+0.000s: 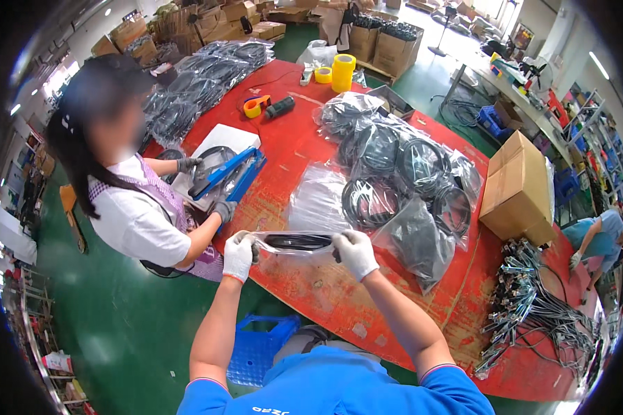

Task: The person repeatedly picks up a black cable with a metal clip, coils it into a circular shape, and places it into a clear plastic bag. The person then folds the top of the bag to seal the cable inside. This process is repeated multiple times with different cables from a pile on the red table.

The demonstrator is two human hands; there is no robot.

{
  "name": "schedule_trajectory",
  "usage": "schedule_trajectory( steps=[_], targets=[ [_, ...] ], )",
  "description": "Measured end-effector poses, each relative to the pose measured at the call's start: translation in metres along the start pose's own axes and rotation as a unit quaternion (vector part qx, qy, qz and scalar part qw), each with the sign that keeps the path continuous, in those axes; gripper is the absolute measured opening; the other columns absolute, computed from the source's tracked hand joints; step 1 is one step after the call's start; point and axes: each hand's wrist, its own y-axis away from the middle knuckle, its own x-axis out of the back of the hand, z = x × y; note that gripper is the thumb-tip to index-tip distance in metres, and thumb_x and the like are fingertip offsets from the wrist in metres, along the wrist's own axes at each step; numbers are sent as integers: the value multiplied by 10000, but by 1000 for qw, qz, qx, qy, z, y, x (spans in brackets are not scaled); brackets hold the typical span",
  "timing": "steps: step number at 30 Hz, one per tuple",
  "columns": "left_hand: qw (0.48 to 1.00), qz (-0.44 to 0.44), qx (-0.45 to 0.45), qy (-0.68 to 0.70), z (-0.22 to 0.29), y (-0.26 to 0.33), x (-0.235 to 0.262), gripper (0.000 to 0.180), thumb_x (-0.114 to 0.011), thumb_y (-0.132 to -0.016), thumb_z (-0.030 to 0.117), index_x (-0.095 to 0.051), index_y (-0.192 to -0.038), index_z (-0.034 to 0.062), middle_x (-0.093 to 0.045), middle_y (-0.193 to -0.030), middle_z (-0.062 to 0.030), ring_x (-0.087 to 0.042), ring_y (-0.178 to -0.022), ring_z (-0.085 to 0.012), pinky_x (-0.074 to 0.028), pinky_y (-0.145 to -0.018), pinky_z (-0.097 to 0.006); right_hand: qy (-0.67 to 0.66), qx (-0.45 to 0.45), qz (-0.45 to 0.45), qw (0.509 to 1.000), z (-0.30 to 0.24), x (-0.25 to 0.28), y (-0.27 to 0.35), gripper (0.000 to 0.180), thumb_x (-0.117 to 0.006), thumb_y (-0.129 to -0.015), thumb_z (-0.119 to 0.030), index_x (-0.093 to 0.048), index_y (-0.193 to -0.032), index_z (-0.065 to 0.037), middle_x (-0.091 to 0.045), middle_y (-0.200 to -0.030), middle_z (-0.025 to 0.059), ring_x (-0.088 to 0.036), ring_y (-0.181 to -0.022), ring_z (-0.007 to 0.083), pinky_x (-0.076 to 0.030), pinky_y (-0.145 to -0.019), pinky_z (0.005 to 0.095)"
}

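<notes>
A clear plastic bag with a coiled black cable [299,241] inside is stretched level between my hands above the near edge of the red table. My left hand [239,256], in a white glove with dark fingertips, grips the bag's left end. Gloved the same way, my right hand [356,254] pinches its right end. Just beyond lies a stack of flat clear bags [317,198]. To the right of that stack is a heap of bagged black cable coils [400,159], with one bag [417,242] reaching close to my right hand.
At left a co-worker [142,200] in grey gloves handles a bag at a blue heat sealer [230,176]. Yellow tape rolls [342,72] and a tape dispenser [256,106] stand farther back. A cardboard box [522,190] and loose cables [533,311] occupy the right side.
</notes>
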Motion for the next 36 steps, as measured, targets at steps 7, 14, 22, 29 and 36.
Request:
schedule_trajectory(
  steps=[7,14,22,29,36],
  targets=[
    [989,107,97,-28,-112,-20,58,227,-572,-952,203,-560,-745,111,-549,-581,-33,-525,-428,-166,-425,-373,-336,346,165,-170,908,80,-53,53,355,-601,-930,-358,-693,-814,-35,-694,-879,234,-676,-851,448,-541,-783,543],
    [969,101,217,-63,-198,60,41,207,-590,-992,216,-609,-836,81,-581,-624,-40,-558,-463,-174,-488,-427,-340,333,-92,-225,911,173,-11,136,472,-564,-986,-483,-721,-969,-38,-713,-975,263,-682,-961,454,-529,-853,521],
    [925,-154,53,-344,-222,71,-57,366,-624,-996,368,-725,-1027,18,-744,-939,-214,-724,-924,-364,-538,-825,-436,310,-277,-49,908,219,101,207,560,-527,-958,-513,-747,-1118,-24,-721,-1152,258,-682,-1107,425,-530,-971,471],
    [920,-236,-11,-312,-215,74,-136,259,-649,-995,242,-704,-933,-3,-700,-770,-154,-640,-704,-284,-517,-686,-429,309,-229,125,915,243,164,277,553,-518,-1003,-487,-709,-1021,32,-689,-1130,309,-639,-1097,484,-496,-985,532],
    [894,-320,58,-307,-227,152,-187,339,-594,-1060,320,-586,-822,78,-530,-607,-11,-482,-487,-97,-388,-450,-292,73,-270,399,873,304,238,393,445,-595,-1007,-437,-651,-853,-23,-668,-700,141,-638,-587,233,-523,-632,397]
  ],
)
